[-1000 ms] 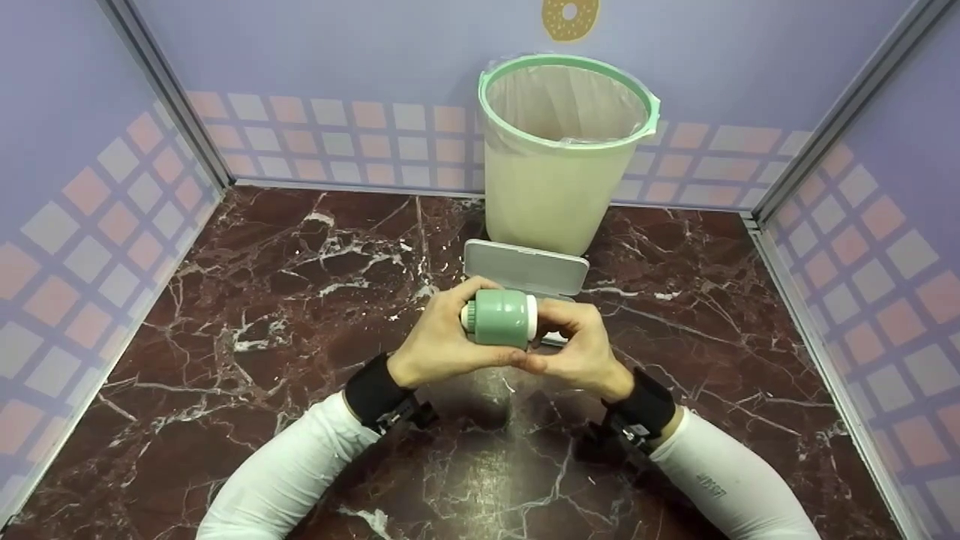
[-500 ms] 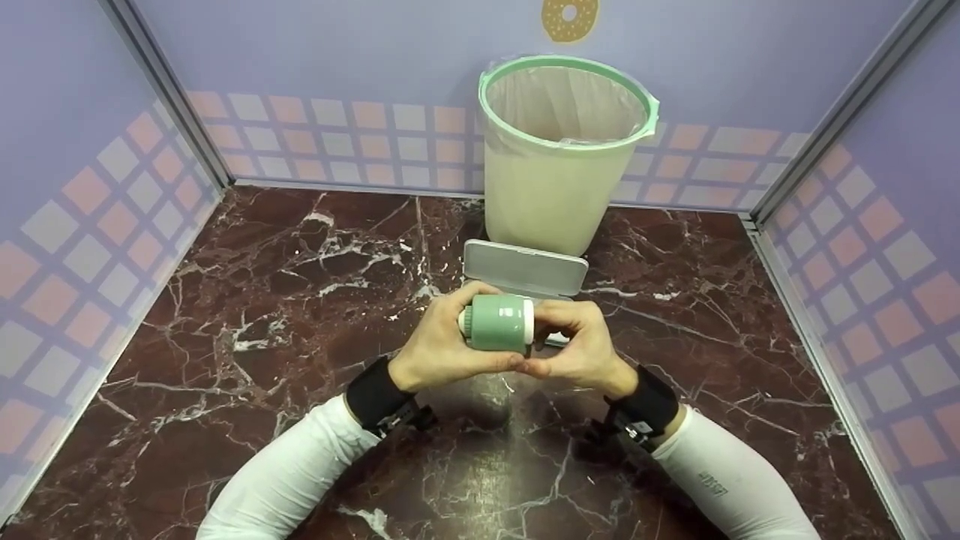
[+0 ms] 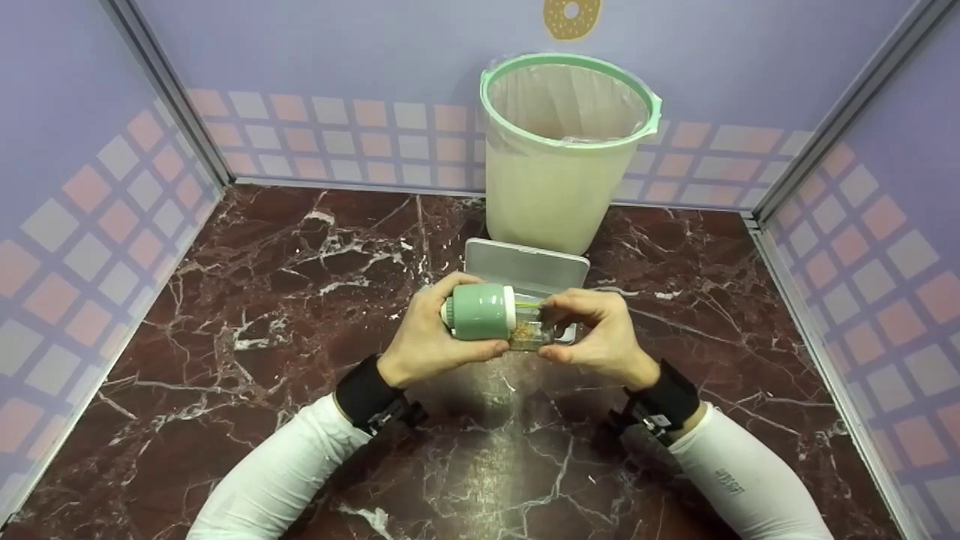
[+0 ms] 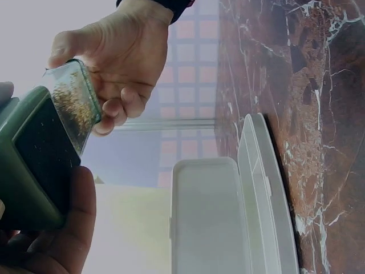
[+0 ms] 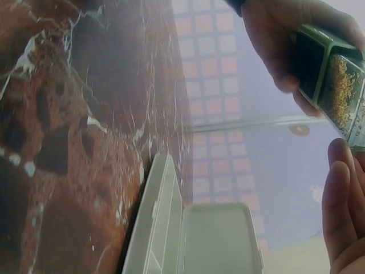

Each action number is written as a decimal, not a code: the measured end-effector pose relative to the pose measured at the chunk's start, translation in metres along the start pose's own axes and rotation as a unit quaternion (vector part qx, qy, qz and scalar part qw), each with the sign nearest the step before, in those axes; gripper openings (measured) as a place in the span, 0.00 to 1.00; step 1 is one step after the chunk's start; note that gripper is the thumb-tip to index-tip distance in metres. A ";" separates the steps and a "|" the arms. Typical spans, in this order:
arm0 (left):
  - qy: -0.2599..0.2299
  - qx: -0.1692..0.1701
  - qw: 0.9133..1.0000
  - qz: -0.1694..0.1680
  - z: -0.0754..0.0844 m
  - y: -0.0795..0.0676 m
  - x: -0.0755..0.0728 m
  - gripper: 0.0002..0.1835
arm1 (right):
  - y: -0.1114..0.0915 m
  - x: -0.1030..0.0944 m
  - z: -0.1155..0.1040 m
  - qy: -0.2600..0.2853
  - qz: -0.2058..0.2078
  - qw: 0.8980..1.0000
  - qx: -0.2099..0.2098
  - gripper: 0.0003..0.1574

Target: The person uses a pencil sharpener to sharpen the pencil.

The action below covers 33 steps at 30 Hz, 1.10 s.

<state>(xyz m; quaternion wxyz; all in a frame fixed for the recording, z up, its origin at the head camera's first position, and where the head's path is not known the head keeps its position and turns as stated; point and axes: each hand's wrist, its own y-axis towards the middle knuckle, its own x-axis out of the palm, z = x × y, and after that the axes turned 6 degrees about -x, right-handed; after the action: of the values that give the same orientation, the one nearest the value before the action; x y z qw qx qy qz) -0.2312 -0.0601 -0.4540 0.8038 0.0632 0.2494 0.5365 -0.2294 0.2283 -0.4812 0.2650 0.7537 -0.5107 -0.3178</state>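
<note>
My left hand (image 3: 427, 334) grips the green body of a pencil sharpener (image 3: 481, 311) with a white ring at its right end. Its clear shavings drawer (image 3: 529, 331) sticks out on the right, holding fine yellow-brown shavings. The fingertips and thumb of my right hand (image 3: 600, 337) pinch the drawer's outer end. In the left wrist view, the drawer (image 4: 74, 105) stands at the opening of the dark-faced green body (image 4: 34, 165). Seen from the right wrist, shavings lie along one side of the drawer (image 5: 345, 91), and my right fingers (image 5: 339, 200) are at its end.
Just beyond the hands lies a white pencil case with its lid (image 3: 525, 264) up; its tray (image 4: 259, 188) shows in the left wrist view. A lined bin (image 3: 555, 187) with a green rim stands behind it, against the back wall. Panels enclose the marble-patterned table (image 3: 300, 300).
The right hand has moved right and the sharpener body slightly left. The clear drawer with shavings, hidden before, now shows between the hands, pulled out of the body.
</note>
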 end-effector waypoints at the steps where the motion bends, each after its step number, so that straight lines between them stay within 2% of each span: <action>1: -0.005 -0.001 1.000 0.001 0.000 0.000 0.000 0.38 | -0.001 -0.002 0.000 -0.003 0.002 1.000 0.002 0.32; 10: -0.009 -0.011 1.000 0.009 -0.001 0.000 -0.001 0.39 | 0.000 -0.016 -0.004 -0.066 0.009 0.998 0.014 0.33; 20: 0.022 0.003 1.000 0.009 -0.005 -0.001 0.002 0.38 | 0.021 -0.038 -0.009 -0.118 0.021 0.993 -0.009 0.33; 26: 0.016 -0.002 1.000 0.001 -0.008 -0.001 0.004 0.39 | 0.045 -0.055 -0.013 -0.127 0.047 0.990 -0.033 0.28; 33: 0.023 -0.010 1.000 -0.015 -0.009 -0.002 0.008 0.38 | 0.093 -0.074 -0.029 -0.139 0.102 0.984 -0.043 0.25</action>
<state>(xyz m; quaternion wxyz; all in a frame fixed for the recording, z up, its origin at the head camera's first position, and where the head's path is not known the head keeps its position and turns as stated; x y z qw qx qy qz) -0.2315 -0.0552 -0.4650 0.8063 0.0391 0.2634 0.5281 -0.2844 0.2682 -0.3794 0.2540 0.6341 -0.6026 -0.4126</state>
